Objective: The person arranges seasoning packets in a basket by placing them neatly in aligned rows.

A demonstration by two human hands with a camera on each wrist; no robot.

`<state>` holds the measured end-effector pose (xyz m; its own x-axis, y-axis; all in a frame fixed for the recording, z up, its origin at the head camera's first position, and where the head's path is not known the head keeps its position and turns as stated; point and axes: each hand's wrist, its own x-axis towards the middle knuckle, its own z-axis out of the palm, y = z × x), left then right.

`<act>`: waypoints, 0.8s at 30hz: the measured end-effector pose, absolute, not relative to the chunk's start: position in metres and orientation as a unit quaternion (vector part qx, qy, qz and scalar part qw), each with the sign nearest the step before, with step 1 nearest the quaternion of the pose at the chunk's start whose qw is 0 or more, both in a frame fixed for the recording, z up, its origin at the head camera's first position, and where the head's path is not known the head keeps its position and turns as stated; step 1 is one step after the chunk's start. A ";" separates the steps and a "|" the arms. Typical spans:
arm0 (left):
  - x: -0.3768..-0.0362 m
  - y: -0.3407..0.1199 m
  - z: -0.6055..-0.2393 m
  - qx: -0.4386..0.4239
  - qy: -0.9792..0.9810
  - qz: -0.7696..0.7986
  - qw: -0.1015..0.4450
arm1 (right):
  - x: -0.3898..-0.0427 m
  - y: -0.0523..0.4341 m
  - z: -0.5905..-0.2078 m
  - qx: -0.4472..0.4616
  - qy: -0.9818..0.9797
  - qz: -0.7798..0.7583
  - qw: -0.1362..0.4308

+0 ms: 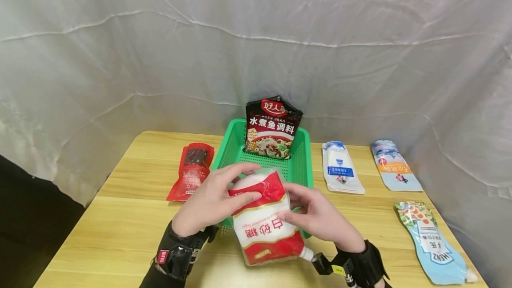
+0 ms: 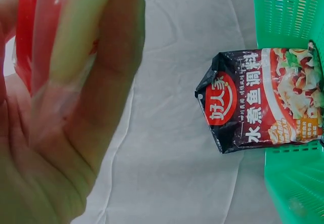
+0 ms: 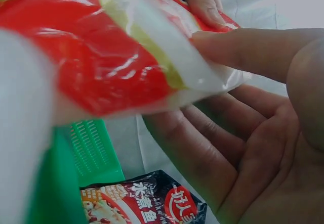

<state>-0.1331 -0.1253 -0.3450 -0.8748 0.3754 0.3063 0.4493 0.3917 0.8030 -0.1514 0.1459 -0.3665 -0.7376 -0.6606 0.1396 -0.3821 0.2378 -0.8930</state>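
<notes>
Sugar bag (image 1: 258, 217), pinched by left hand (image 1: 210, 199) and right hand (image 1: 320, 213), is midway between the table's (image 1: 116, 221) side edges; it could drop if its slick plastic slips.

The right grip (image 3: 263, 158) holds a glossy red and white bag (image 3: 119, 49).

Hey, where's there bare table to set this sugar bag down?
Bare wood lies left of the red packet and left hand, and between the right hand, white packet and blue pouch. Crowded: the middle, where basket, sugar bag and both hands bunch; also the right edge, with pouch and orange-banded packet.
</notes>
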 end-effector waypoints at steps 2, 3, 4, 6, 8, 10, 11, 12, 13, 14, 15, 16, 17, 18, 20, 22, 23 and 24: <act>-0.133 -0.126 -0.345 -0.253 -0.826 -0.501 0.049 | -0.151 0.145 -0.366 -0.326 0.776 -0.523 0.135; -0.133 -0.127 -0.345 -0.253 -0.824 -0.504 0.055 | -0.151 0.146 -0.366 -0.322 0.777 -0.524 0.133; -0.133 -0.128 -0.344 -0.252 -0.821 -0.509 0.060 | -0.151 0.146 -0.365 -0.318 0.779 -0.524 0.130; -0.133 -0.129 -0.344 -0.246 -0.819 -0.513 0.072 | -0.151 0.148 -0.364 -0.310 0.783 -0.525 0.128; -0.133 -0.131 -0.343 -0.237 -0.818 -0.518 0.081 | -0.150 0.150 -0.364 -0.299 0.783 -0.529 0.131; -0.132 -0.132 -0.342 -0.229 -0.819 -0.518 0.095 | -0.151 0.151 -0.364 -0.293 0.779 -0.538 0.134; -0.132 -0.133 -0.342 -0.227 -0.819 -0.517 0.102 | -0.151 0.152 -0.364 -0.291 0.775 -0.544 0.135; -0.131 -0.134 -0.342 -0.226 -0.818 -0.518 0.108 | -0.151 0.152 -0.364 -0.291 0.771 -0.550 0.135; -0.131 -0.134 -0.342 -0.224 -0.816 -0.520 0.114 | -0.151 0.152 -0.365 -0.291 0.768 -0.555 0.133; -0.131 -0.135 -0.342 -0.223 -0.815 -0.520 0.122 | -0.152 0.152 -0.365 -0.291 0.765 -0.560 0.129; -0.131 -0.136 -0.342 -0.222 -0.814 -0.521 0.131 | -0.152 0.152 -0.365 -0.290 0.762 -0.565 0.125; -0.131 -0.137 -0.342 -0.221 -0.812 -0.522 0.141 | -0.153 0.153 -0.365 -0.288 0.759 -0.571 0.121; -0.131 -0.137 -0.343 -0.220 -0.810 -0.522 0.151 | -0.153 0.153 -0.365 -0.284 0.756 -0.578 0.119; -0.131 -0.138 -0.343 -0.218 -0.807 -0.524 0.162 | -0.153 0.153 -0.364 -0.279 0.753 -0.584 0.117; -0.132 -0.140 -0.344 -0.216 -0.801 -0.526 0.188 | -0.153 0.154 -0.363 -0.269 0.746 -0.599 0.112; -0.133 -0.141 -0.344 -0.215 -0.790 -0.535 0.210 | -0.153 0.154 -0.362 -0.259 0.739 -0.613 0.107; -0.133 -0.141 -0.344 -0.215 -0.783 -0.542 0.219 | -0.152 0.155 -0.361 -0.252 0.735 -0.620 0.105; -0.134 -0.141 -0.344 -0.213 -0.776 -0.549 0.227 | -0.152 0.155 -0.360 -0.246 0.732 -0.627 0.103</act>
<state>-0.1336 -0.1409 -0.3444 -0.8057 0.0814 0.5867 0.5804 0.3065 0.7544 -0.1520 0.1545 -0.3602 -0.8578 -0.4893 0.1573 -0.2311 0.0939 -0.9684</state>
